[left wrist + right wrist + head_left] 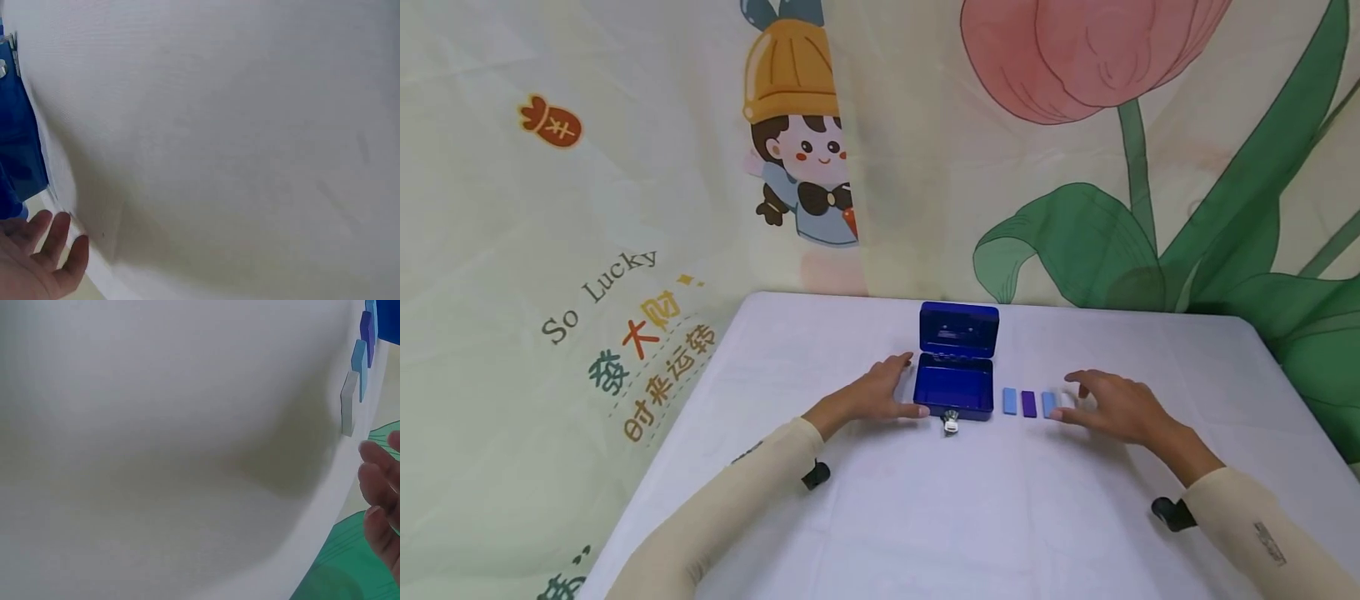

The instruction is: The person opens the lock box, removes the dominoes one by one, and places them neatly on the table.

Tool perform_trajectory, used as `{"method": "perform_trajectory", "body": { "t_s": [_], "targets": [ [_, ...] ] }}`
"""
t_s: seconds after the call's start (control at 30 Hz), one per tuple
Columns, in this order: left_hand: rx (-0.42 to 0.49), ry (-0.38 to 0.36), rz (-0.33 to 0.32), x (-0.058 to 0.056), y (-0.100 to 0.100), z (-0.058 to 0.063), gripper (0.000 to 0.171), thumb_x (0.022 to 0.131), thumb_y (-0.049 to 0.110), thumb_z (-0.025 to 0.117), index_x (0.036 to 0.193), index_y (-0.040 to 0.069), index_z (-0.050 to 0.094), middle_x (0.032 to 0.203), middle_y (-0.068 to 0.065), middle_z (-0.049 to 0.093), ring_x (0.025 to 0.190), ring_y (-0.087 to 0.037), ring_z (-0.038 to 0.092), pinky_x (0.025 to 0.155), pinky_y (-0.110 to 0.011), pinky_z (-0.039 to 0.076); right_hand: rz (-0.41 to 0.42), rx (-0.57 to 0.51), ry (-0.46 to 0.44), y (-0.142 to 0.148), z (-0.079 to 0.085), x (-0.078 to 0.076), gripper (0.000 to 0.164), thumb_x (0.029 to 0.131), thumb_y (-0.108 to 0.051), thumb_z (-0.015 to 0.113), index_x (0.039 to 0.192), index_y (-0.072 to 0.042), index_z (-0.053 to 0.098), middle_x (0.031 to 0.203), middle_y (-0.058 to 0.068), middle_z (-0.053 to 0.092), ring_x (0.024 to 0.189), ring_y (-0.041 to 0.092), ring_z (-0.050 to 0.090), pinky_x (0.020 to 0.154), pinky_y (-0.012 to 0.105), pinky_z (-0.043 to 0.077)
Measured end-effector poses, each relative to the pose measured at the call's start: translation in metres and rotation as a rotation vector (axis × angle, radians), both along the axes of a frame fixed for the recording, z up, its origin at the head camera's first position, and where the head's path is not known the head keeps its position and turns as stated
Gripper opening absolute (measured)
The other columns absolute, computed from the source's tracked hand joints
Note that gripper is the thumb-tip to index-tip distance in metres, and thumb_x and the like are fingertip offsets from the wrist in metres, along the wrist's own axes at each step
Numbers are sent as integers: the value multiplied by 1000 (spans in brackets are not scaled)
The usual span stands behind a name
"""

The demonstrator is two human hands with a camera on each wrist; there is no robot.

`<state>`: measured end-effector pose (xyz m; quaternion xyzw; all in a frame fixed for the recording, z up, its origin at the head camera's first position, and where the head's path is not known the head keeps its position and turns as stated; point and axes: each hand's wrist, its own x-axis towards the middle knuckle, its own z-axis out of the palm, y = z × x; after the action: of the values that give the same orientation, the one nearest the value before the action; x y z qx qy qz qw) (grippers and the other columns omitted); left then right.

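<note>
A dark blue metal box [953, 385] stands with its lid [959, 330] raised, and a silver latch [951, 422] hangs at its front. My left hand [874, 392] is spread beside the box's left side, thumb near the front corner; whether it touches cannot be told. To the right lie small flat blocks in a row: light blue [1010, 402], purple [1028, 404], another light blue [1048, 405] and white [349, 405]. My right hand [1118, 407] hovers around the white block, thumb and fingers apart, holding nothing. In the head view its thumb partly covers that block.
A white cloth-covered table [880, 517] lies under everything. Behind it hangs a printed curtain [910, 150] with a cartoon figure and a large flower. Dark wrist devices show below both sleeves, the left one [816, 476] and the right one [1172, 514].
</note>
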<state>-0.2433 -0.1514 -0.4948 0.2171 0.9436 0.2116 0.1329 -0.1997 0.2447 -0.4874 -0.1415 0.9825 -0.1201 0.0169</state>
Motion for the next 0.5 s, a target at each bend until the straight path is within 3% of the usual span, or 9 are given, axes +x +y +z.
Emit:
{"method": "perform_trajectory", "body": {
  "t_s": [0.23,0.37,0.5],
  "targets": [
    [-87,143,75,16,-3,6,98,86,64,67,157,9,28,156,-14,41,137,-37,43,112,-58,37,-34,-4,88,2,-3,16,85,82,-75,62,130,-6,64,119,19,67,106,38,65,74,56,57],
    [-106,247,116,27,-10,5,89,88,62,66,154,11,35,154,-12,44,134,-36,46,108,-56,39,-31,-1,143,4,-2,29,79,84,-71,63,128,-6,65,126,22,63,113,42,61,79,58,56],
    [-126,317,112,39,-19,4,85,89,62,65,152,11,39,154,-11,44,135,-36,44,108,-58,36,-22,-5,212,8,-1,40,73,84,-67,66,126,-7,66,126,22,64,112,41,61,83,58,55]
  ]
}}
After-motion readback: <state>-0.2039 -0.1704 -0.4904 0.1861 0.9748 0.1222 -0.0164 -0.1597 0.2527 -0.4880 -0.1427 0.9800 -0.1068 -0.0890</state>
